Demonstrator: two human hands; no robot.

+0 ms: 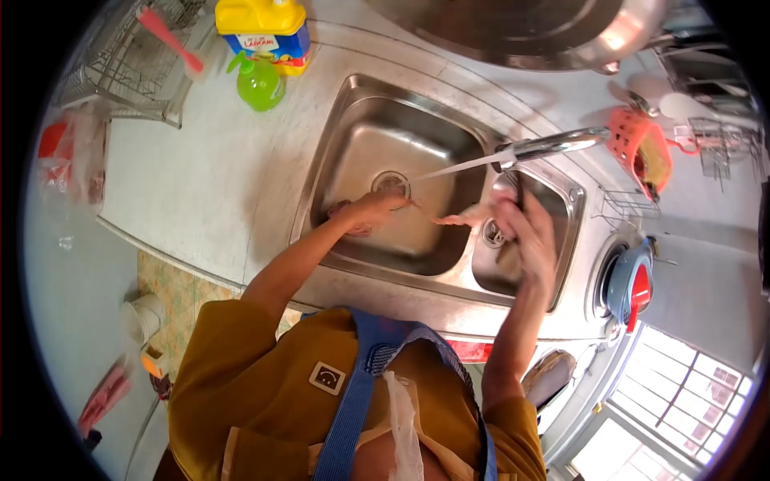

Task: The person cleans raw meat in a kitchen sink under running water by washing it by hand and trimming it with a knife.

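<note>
My left hand (377, 207) is over the large sink basin (437, 152), its fingers pinching the thin end of a reddish strip of raw meat (457, 220). That strip stretches across to my right hand (525, 228), which is closed on a pale pink piece at its other end, above the small basin (568, 220). A dark narrow thing shows beside the right fingers; I cannot make out its kind. More raw meat (361, 228) lies in the large basin, partly hidden by my left wrist. Water runs from the faucet (561, 144) toward the large basin's drain.
A green pump bottle (260, 85) and a yellow-and-blue detergent jug (269, 32) stand at the back left, near a wire rack (120, 72). A large metal pan (513, 28) is behind the sink. An orange basket (639, 148) and a blue basin (628, 280) are on the right.
</note>
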